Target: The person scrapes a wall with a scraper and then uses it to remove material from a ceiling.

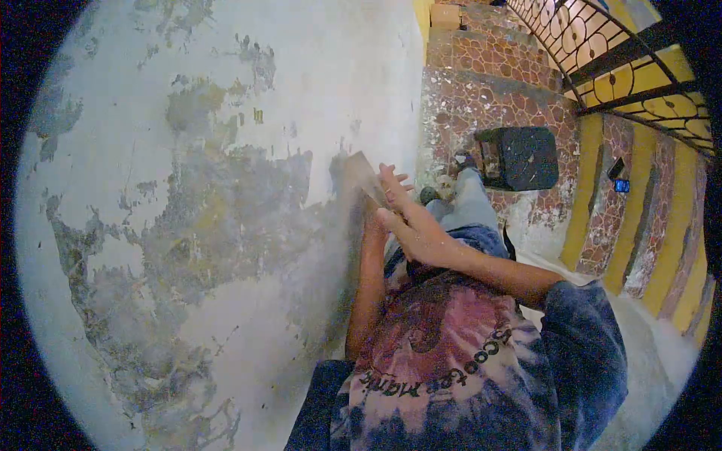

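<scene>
A flat, wide-bladed scraper [361, 175] angles up near the patchy wall, its handle hidden. My left hand [374, 219], mostly covered by my right, is closed at the scraper's lower end. Across it reaches my right hand [410, 222], thumb and fingers apart, right at the blade's edge. Beside both hands, the wall [241, 203] shows peeled white paint with grey and yellowish bare patches.
A black stool [526, 158] stands on the stone-patterned landing [519, 101], beyond my legs. Yellow-edged steps [583, 195] run along the right, with a phone-like lit object [621, 185] on one. A metal railing [624, 90] borders them. Farther up sits a cardboard box [445, 16].
</scene>
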The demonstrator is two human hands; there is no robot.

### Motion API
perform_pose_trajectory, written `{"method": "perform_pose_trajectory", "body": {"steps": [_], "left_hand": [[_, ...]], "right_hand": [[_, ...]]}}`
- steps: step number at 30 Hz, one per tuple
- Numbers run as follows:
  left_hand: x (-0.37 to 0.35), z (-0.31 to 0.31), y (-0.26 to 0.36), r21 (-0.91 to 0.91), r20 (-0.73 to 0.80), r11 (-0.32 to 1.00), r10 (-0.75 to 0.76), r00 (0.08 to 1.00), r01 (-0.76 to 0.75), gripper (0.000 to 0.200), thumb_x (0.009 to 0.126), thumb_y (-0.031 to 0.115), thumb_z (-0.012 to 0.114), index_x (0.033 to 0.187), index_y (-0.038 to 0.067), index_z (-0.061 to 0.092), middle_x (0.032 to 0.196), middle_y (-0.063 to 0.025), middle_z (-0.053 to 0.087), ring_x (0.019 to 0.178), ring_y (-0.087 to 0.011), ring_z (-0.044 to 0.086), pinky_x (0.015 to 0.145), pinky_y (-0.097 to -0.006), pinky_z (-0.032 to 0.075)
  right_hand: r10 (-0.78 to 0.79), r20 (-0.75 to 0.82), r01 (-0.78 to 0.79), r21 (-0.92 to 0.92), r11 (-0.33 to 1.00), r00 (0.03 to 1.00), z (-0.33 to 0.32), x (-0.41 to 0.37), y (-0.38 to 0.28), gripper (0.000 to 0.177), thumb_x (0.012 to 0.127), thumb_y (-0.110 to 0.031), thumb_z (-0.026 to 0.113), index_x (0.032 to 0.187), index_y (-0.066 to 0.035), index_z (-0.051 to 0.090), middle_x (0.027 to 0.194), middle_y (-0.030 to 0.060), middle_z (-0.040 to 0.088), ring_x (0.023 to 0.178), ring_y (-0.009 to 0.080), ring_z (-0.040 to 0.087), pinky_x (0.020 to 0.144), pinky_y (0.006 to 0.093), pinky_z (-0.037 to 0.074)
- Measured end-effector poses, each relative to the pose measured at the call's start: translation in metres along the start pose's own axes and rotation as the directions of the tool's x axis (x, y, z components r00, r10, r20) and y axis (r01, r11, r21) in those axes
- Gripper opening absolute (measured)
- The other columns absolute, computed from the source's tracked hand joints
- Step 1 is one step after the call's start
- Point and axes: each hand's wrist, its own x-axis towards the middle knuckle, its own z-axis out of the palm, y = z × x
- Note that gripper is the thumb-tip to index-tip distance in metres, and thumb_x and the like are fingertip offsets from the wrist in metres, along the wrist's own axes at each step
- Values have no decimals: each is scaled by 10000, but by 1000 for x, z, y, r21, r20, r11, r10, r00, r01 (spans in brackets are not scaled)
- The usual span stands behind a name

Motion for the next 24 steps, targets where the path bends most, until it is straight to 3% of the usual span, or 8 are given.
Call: {"method": "perform_pose_trajectory", "body": {"steps": [3,7,13,15,17,19,23,24], "left_hand": [[-21,12,32,-265,22,964,44,999,-37,576,929,482,351,1353,92,335,1217,-208,510,1032,-334,561,862,-424,464],[-42,24,55,-488,105,872,98,990,-35,507,928,476,353,1270,106,406,1150,-168,536,1006,-334,554,875,-471,442],[-62,25,45,-680,76,730,173,982,-75,455,929,452,368,1241,124,417,1091,-129,543,995,-324,543,898,-501,413],[-64,26,43,-745,71,662,203,977,-84,435,930,442,374,1229,131,422,1068,-114,545,990,-319,538,907,-513,402],[-65,32,42,-782,67,619,212,975,-81,424,930,437,377,1223,134,424,1056,-106,547,988,-317,536,912,-519,396],[-61,40,49,-940,11,333,246,969,-74,325,928,377,420,1149,140,454,960,-55,535,971,-291,520,941,-541,355],[-75,29,34,-819,39,573,116,992,-34,252,940,332,428,1105,151,484,954,-31,537,958,-272,523,941,-550,346],[-74,35,42,-868,177,496,325,929,-8,247,949,343,406,1086,158,496,933,-27,542,937,-264,534,934,-538,351]], "right_hand": [[-184,84,190,-75,979,979,8,7,6,488,960,-239,367,1418,-111,258,1258,262,454,1046,372,535,921,375,403],[-272,46,274,-264,925,961,34,10,13,453,956,-230,387,1383,-88,333,1210,262,489,1005,356,555,913,364,407],[41,125,-43,8,999,991,31,-1,-9,443,948,-254,405,1370,-120,376,1140,216,543,1064,291,531,878,407,407],[-116,64,129,-243,962,991,33,-7,-3,451,952,-287,394,1369,-115,377,1103,196,548,1041,271,526,838,423,410],[-37,32,43,-239,970,999,38,9,-4,455,954,-301,388,1372,-121,373,1073,191,544,1001,275,529,827,417,411],[38,6,-36,-231,972,999,38,9,-11,458,956,-314,381,1374,-127,369,1042,186,540,962,280,533,816,411,413],[4,103,35,-372,927,995,33,-24,-26,447,960,-236,396,1363,-44,360,1023,171,501,935,262,462,855,346,355],[-15,165,66,-311,948,986,32,-31,-26,441,962,-234,396,1356,-38,362,1005,175,512,922,272,474,849,338,371]]}}
